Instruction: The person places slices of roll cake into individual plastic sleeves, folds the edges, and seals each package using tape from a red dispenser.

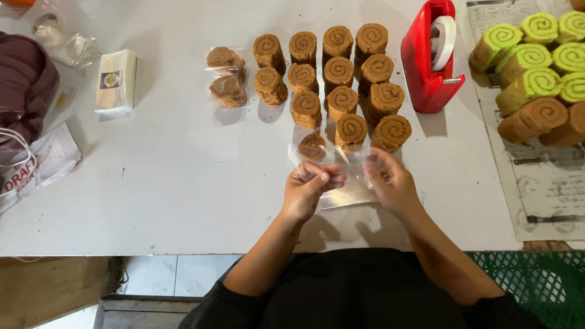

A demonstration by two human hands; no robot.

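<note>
Nearest the camera, two bare forearms come out of dark sleeves over the edge of a white table, smooth and matte with a few faint scuffs. The left hand and the right hand meet over a thin clear plastic bag, glossy and crinkled, lying flat on the tabletop. The left hand's fingers are curled in, thumb pressed to forefinger in a pinch on the bag's edge; the right hand's fingers are likewise bent close and grip the film on its other side — neither hand is spread open.

Just beyond the bag's upper edge, partly under the film, sits one brown swirl slice, round and crumbly with a spiral face. Behind it stand rows of brown roll-cake slices, short cylinders on end, spongy, each showing a darker coil. To their left lie two slices already in clear wrappers.

To the right, a red plastic tape dispenser with a white roll stands glossy and curved. Farther right, on printed paper, lie green-swirled rolls and two brown ones. At the far left are a white rectangular packet, crumpled clear plastic, and a dark maroon cloth.
</note>
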